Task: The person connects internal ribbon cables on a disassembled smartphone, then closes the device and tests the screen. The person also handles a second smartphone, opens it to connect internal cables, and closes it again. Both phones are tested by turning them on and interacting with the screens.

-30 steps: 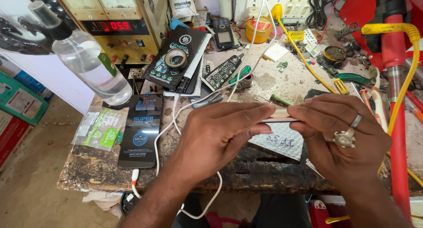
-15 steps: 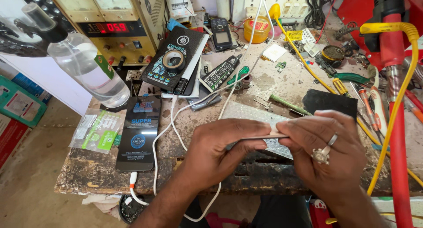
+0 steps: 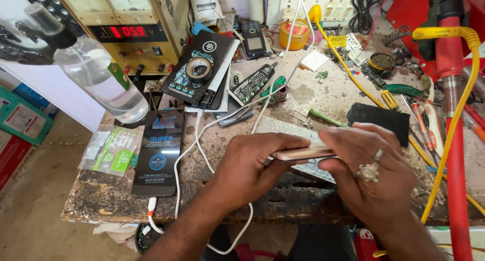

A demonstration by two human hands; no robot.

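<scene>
**Op:** Fingers (image 3: 283, 149) of my left hand (image 3: 250, 165) are pinched on the near end of the phone (image 3: 303, 153); the right hand (image 3: 369, 175) clamps the other end, thumb under, fingers curled over the top. Both are closed on it.

**Desk:** What changed in the last second?

**Op:** A second ago I held it out flat with both hands meeting over it. Half a second ago it dipped lower in the frame. Now it's back up at centre, edge-on to the camera, hands a little farther apart. I read that as turning it to look along its side, not setting it down.

**Desk:** Where does it sit?

**Op:** Centre of the frame, held just above the front edge of the counter (image 3: 101, 200), over a pale mat (image 3: 283, 127). Not resting on anything.

**Desk:** How does it look?

**Op:** Thin slab, rose-gold edge, nearly level. I can't see the screen face from here, or whether the seam is open.

**Desk:** Anything close by?

**Op:** A white cable (image 3: 189, 150) loops left of my wrist, and a black box (image 3: 159, 152) lies at lower left.
</scene>
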